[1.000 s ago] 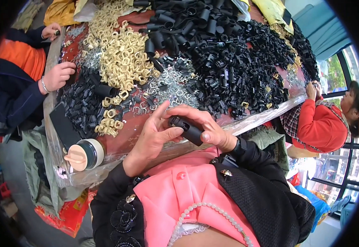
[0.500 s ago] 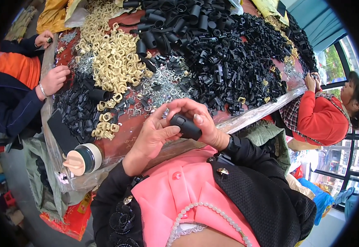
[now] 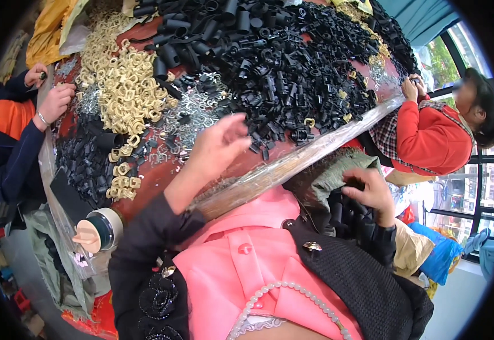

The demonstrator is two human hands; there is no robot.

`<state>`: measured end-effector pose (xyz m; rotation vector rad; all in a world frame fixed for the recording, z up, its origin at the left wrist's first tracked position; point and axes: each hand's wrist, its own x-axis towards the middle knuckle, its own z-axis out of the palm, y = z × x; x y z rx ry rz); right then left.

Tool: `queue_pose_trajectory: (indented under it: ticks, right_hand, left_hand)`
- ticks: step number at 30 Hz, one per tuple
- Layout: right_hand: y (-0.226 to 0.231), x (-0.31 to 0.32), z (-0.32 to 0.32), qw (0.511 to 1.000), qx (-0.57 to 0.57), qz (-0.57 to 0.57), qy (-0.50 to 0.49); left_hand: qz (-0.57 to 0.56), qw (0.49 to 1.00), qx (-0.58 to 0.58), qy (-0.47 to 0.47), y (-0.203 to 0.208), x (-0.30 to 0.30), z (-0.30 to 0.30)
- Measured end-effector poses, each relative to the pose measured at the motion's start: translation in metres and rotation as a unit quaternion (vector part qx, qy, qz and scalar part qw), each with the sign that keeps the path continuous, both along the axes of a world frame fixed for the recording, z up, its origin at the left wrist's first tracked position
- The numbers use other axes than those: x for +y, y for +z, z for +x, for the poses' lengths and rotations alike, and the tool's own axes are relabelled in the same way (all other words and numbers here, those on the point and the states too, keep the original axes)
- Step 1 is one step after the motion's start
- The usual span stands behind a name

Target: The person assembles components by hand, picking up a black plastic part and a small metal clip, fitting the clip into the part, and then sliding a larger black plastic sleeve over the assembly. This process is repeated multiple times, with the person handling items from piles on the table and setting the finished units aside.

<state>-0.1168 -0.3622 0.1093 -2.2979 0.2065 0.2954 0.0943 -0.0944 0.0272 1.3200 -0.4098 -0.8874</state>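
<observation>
Over the tabletop (image 3: 162, 175) | my left hand (image 3: 218, 144): fingers spread loose, empty, hovering by small metal clips (image 3: 187, 116) and black plastic parts (image 3: 281, 85), too many to count | my right hand (image 3: 371, 192): fingers curled into black pieces (image 3: 340, 209) below the edge, grip unclear.

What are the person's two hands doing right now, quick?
Left hand: open, fingers spread, holding nothing, reaching toward the small black plastic parts on the table.
Right hand: off the table edge, fingers curled among black parts; whether it grips one cannot be told.
</observation>
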Motion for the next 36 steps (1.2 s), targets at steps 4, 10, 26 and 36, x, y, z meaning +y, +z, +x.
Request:
queue_pose_trajectory:
  ticks: [4,10,26,36]
  right_hand:
    - [-0.015,-0.010,-0.042,0.950,0.061,-0.306,-0.032]
    - [-0.019,0.020,0.009,0.962,-0.088,-0.253,-0.040]
    - [-0.095,0.083,0.122,0.960,-0.098,-0.185,0.185]
    - [-0.094,0.091,0.121,0.935,-0.138,-0.259,0.201]
  left_hand:
    - [0.027,0.758,-0.641,0.117,0.007,-0.064,0.032]
    - [0.184,0.652,-0.734,-0.039,0.003,-0.107,0.050]
    - [0.152,0.689,-0.704,0.087,-0.007,-0.082,0.063]
    - [-0.080,0.974,0.196,0.076,0.007,0.044,0.014]
